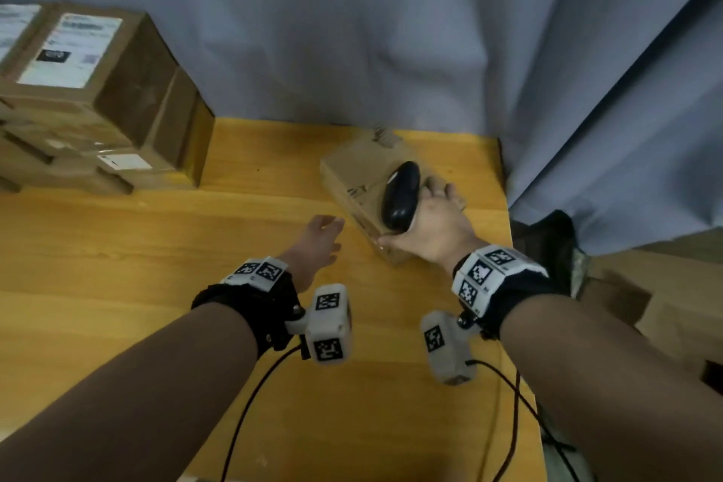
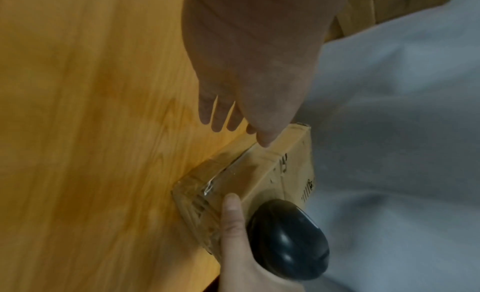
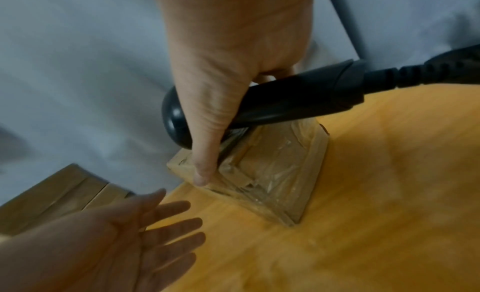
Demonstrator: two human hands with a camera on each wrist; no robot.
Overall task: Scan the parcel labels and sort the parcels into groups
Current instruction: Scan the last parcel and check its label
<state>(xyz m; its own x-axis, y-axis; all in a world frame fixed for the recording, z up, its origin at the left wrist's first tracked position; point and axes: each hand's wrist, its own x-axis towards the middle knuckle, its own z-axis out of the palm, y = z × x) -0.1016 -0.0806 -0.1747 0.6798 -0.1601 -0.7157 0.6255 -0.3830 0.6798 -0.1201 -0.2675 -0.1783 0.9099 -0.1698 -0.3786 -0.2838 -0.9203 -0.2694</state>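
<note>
Close by, the left hand [image 1: 319,243] is flat with nothing in it, near the small box [image 1: 365,184]. The right hand [image 1: 426,225] grips the smooth black scanner [image 1: 401,192] and pinches that box, brown card under shiny tape, on the yellow wood table [image 1: 156,286]. I think it needs sorting. Far left, stacked boxes [image 1: 94,98] with white labels look sorted.

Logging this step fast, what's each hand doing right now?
Left hand: open, fingers spread, holding nothing, just short of the small parcel.
Right hand: holding the black barcode scanner, thumb pressed on that parcel's near corner.
</note>
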